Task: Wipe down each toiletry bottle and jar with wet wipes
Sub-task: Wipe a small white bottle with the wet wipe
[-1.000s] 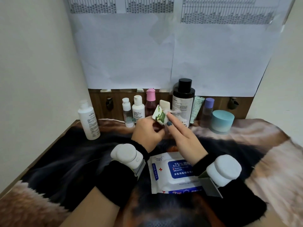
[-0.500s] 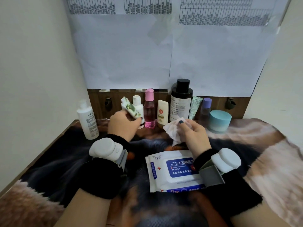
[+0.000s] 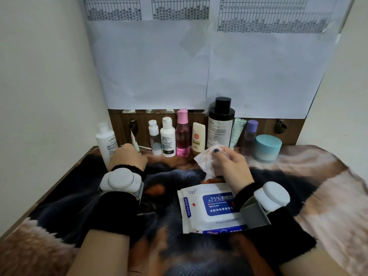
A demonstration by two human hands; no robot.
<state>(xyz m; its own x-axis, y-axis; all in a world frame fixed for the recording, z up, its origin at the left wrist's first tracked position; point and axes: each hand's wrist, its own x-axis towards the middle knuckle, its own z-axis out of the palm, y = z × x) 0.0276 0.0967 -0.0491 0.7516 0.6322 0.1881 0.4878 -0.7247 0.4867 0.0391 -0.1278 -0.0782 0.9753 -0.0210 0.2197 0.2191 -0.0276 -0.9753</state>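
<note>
From my head camera, my left hand (image 3: 127, 158) is gripping a small white tube (image 3: 135, 143) upright at the back left, between the white pump bottle (image 3: 105, 142) and the small clear bottle (image 3: 155, 139). My right hand (image 3: 229, 166) is clutching a crumpled wet wipe (image 3: 207, 159) just before the row of bottles, near the cream tube (image 3: 198, 139). The wipes pack (image 3: 211, 208) is lying flat under my right wrist
</note>
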